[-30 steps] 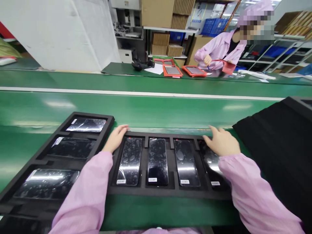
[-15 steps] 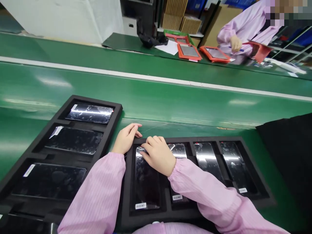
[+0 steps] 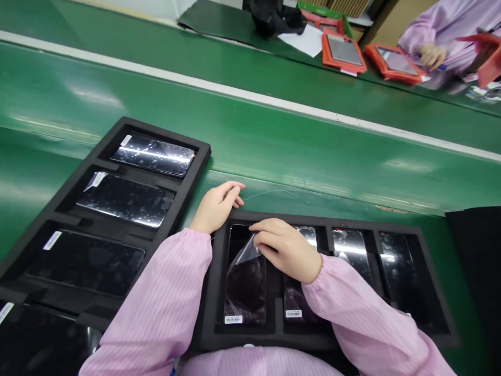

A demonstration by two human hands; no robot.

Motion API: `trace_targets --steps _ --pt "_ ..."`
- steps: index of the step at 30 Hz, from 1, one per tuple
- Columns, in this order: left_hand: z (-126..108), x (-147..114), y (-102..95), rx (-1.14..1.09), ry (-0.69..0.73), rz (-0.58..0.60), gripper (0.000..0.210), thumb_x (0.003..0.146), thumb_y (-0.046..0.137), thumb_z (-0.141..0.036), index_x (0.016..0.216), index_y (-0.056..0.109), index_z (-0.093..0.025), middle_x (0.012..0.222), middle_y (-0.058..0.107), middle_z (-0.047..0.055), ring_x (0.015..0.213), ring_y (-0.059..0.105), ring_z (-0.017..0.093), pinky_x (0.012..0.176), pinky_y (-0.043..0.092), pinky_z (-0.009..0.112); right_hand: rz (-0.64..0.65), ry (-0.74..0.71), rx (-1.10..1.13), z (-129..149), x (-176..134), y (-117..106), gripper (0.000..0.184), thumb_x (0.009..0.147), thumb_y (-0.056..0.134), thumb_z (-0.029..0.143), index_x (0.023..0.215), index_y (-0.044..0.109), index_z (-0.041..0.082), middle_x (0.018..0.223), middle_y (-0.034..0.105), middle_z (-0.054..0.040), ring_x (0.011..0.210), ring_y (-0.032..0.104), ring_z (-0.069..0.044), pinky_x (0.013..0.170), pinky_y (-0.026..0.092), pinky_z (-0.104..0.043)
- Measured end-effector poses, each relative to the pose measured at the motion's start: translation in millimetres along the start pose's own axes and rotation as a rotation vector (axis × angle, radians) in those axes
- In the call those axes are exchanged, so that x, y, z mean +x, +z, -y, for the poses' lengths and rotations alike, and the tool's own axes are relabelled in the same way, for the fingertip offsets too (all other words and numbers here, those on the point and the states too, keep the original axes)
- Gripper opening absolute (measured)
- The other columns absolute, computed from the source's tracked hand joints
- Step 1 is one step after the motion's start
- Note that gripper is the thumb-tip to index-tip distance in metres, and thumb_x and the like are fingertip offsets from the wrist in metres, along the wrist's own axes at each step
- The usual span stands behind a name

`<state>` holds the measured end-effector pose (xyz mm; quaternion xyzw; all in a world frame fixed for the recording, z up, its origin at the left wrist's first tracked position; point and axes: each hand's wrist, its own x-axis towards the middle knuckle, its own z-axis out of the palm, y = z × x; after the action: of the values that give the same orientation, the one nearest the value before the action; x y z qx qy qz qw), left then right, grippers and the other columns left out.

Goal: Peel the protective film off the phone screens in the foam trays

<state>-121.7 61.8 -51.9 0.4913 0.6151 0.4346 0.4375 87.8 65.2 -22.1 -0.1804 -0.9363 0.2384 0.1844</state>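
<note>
My right hand (image 3: 287, 248) pinches the upper corner of a clear protective film (image 3: 247, 253). That film is lifted and folded back at the top of a dark phone-sized screen (image 3: 238, 237). The lower part of the film still lies on the glass, beside a white barcode label (image 3: 234, 319). This screen sits in the leftmost slot of a black foam tray (image 3: 276, 326), with more screens to its right. My left hand (image 3: 219, 206) rests by the tray's upper left corner, fingers loosely stretched and apparently holding nothing.
At left, another black foam tray (image 3: 203, 151) holds several film-covered screens. Dark sheet material (image 3: 473, 256) lies at right. Across the green ledge are orange-framed panels (image 3: 344, 52), white paper (image 3: 305, 39) and a black object (image 3: 274, 18). A co-worker's hand (image 3: 431, 55) holds something blue.
The film's top corner has come up from the screen and is pulled down and to the right by my right hand. My left hand stays by the tray corner. The camera view has tilted down.
</note>
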Motion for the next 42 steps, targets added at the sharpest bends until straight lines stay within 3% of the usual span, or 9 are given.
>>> trace_targets --steps 4,19,42 --pt "-1 0 -1.0 0.040 -0.001 0.001 0.034 0.095 0.044 -0.042 0.108 0.066 -0.020 0.078 0.070 0.002 0.071 0.065 0.016 0.072 0.049 0.027 0.097 -0.026 0.183 -16 -13 -13 0.021 0.091 0.043 0.010 0.078 0.057 0.020 0.112 0.069 -0.0054 0.115 0.062 -0.019 0.106 0.046 -0.044" --pt "-2 -2 -3.3 0.071 0.001 0.016 0.028 0.095 0.044 -0.038 0.099 0.066 -0.021 0.080 0.070 0.000 0.069 0.062 0.014 0.070 0.046 0.025 0.116 -0.009 0.279 -22 -13 -30 0.019 0.070 0.041 0.000 0.069 0.047 0.018 0.101 0.072 -0.0044 0.110 0.065 -0.018 0.108 0.044 -0.043" --pt "-3 -4 -1.1 0.089 0.036 -0.029 0.031 0.096 0.045 -0.041 0.100 0.067 -0.021 0.075 0.069 0.001 0.070 0.061 0.014 0.066 0.048 0.023 0.034 0.071 0.422 -22 -18 -25 0.018 0.070 0.044 0.000 0.071 0.042 0.018 0.094 0.072 -0.0040 0.099 0.069 -0.016 0.107 0.043 -0.039"
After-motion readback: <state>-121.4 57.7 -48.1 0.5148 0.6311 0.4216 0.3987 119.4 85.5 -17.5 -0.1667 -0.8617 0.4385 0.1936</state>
